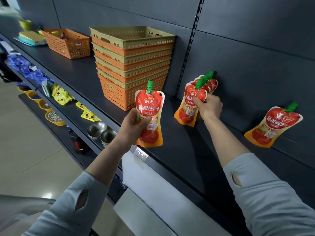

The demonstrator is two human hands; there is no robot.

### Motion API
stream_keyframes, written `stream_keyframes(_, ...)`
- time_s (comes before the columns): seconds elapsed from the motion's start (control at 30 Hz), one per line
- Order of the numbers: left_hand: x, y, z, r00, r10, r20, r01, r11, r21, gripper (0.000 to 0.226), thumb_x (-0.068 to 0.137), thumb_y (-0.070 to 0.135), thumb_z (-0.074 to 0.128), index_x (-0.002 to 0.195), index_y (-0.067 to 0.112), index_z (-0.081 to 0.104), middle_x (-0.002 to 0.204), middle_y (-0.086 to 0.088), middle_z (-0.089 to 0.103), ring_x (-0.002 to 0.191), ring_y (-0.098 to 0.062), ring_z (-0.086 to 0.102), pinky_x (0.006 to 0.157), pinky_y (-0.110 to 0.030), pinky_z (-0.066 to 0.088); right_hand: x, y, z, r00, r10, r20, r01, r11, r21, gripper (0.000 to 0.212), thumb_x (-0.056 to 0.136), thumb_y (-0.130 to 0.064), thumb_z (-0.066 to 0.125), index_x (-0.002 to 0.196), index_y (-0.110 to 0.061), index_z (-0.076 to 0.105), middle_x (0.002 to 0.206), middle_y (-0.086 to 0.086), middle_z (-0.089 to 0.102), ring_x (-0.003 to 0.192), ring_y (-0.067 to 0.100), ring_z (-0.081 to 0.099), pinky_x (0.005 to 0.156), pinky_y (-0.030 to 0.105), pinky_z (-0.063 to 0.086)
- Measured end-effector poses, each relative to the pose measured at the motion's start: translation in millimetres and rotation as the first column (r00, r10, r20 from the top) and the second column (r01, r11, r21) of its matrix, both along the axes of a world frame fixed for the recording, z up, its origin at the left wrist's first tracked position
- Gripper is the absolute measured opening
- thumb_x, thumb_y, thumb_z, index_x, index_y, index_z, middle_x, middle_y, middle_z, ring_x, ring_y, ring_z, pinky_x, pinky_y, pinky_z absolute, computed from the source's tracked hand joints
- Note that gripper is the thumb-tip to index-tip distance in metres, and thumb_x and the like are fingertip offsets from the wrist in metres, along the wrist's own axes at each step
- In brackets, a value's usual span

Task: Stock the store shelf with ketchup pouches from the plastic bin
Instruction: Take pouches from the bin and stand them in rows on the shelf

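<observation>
Nearest, the left hand (134,124) curls round a ketchup pouch (150,113) above the edge of the shelf (179,150). Farther, at 2 o'clock, the right hand (210,106) pinches the front of the leaning row (186,113); released too early, this row could slide down flat.

A: What's on the arms?
B: Pale grey-blue long sleeves: left sleeve (68,206) at seven o'clock, right sleeve (269,198) at four o'clock.
A: Any marks?
B: One oval opening each: left slit (82,199), right slit (237,180). Left hand (134,124) and right hand (211,106) are bare.
</observation>
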State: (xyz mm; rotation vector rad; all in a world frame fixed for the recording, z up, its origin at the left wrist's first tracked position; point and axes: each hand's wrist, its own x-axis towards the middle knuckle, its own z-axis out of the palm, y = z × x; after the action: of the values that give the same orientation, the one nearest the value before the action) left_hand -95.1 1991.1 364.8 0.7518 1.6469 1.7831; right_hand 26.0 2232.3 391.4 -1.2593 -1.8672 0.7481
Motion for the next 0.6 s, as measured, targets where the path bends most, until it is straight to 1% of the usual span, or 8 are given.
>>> stream_keyframes(0.2,5,13,0,0.999,-0.049,-0.019,0.049,0.999,0.001,0.032,0.091,0.02,0.063,0.12,0.01,0.051,0.114,-0.009,0.066,0.102,-0.025,0.067,0.089,-0.045,0.056,14,-15,11,0.999,0.043,0.02,-0.045,0.996,0.073,0.033,0.083,-0.039,0.077,0.111,-0.023,0.068,0.113,-0.003,0.072,0.109,0.02,0.066,0.098,0.045,0.053)
stream_keyframes(0.3,9,17,-1,0.996,-0.083,-0.044,0.083,0.997,-0.003,0.032,0.092,0.019,0.062,0.121,0.01,0.05,0.113,-0.01,0.067,0.102,-0.026,0.068,0.088,-0.044,0.056,32,-34,27,0.995,-0.002,-0.102,0.033,0.951,0.308,0.026,0.086,-0.04,0.072,0.105,-0.023,0.063,0.101,-0.007,0.069,0.093,0.011,0.066,0.087,0.039,0.056)
stream_keyframes(0.33,11,19,-2,0.993,-0.101,-0.053,0.1,0.995,-0.006,0.033,0.092,0.018,0.062,0.121,0.01,0.05,0.113,-0.011,0.067,0.101,-0.026,0.068,0.088,-0.045,0.056,37,-42,33,0.993,0.036,-0.112,0.005,0.937,0.35,0.021,0.088,-0.04,0.069,0.101,-0.024,0.064,0.098,-0.008,0.068,0.089,0.008,0.065,0.084,0.035,0.055)
stream_keyframes(0.37,13,20,-2,0.991,-0.122,-0.063,0.122,0.993,-0.004,0.033,0.092,0.018,0.063,0.122,0.011,0.05,0.113,-0.011,0.067,0.101,-0.026,0.068,0.088,-0.045,0.056,40,-52,38,0.988,0.12,-0.098,-0.082,0.941,0.327,0.016,0.09,-0.041,0.067,0.098,-0.027,0.066,0.095,-0.012,0.068,0.087,0.003,0.064,0.081,0.029,0.055)
stream_keyframes(0.43,19,25,-2,0.983,-0.167,-0.08,0.167,0.986,-0.006,0.034,0.092,0.018,0.063,0.123,0.012,0.05,0.113,-0.01,0.068,0.101,-0.025,0.069,0.087,-0.044,0.057,39,-68,45,0.936,0.349,-0.05,-0.339,0.93,0.141,0.01,0.091,-0.04,0.068,0.094,-0.031,0.07,0.093,-0.017,0.07,0.088,-0.003,0.065,0.078,0.019,0.053)
stream_keyframes(0.5,25,30,-2,0.973,-0.208,-0.096,0.207,0.978,-0.019,0.034,0.092,0.018,0.062,0.123,0.013,0.05,0.113,-0.008,0.068,0.1,-0.023,0.069,0.087,-0.042,0.057,35,-76,44,0.871,0.49,-0.022,-0.49,0.871,-0.021,0.006,0.091,-0.034,0.071,0.093,-0.029,0.073,0.095,-0.011,0.074,0.092,0.006,0.07,0.08,0.025,0.058)
stream_keyframes(0.57,31,34,-2,0.964,-0.242,-0.106,0.24,0.97,-0.031,0.035,0.092,0.019,0.062,0.124,0.013,0.049,0.114,-0.007,0.068,0.099,-0.022,0.07,0.086,-0.041,0.058,32,-77,40,0.854,0.517,-0.059,-0.521,0.847,-0.106,0.008,0.092,-0.025,0.072,0.085,-0.023,0.074,0.092,0.002,0.076,0.09,0.023,0.073,0.077,0.038,0.061)
stream_keyframes(0.6,33,36,-2,0.962,-0.25,-0.106,0.248,0.968,-0.032,0.035,0.092,0.02,0.062,0.124,0.013,0.049,0.114,-0.007,0.068,0.099,-0.022,0.07,0.087,-0.041,0.057,31,-77,39,0.862,0.502,-0.073,-0.507,0.854,-0.114,0.01,0.092,-0.023,0.071,0.083,-0.019,0.074,0.091,0.005,0.076,0.088,0.027,0.074,0.075,0.041,0.062)
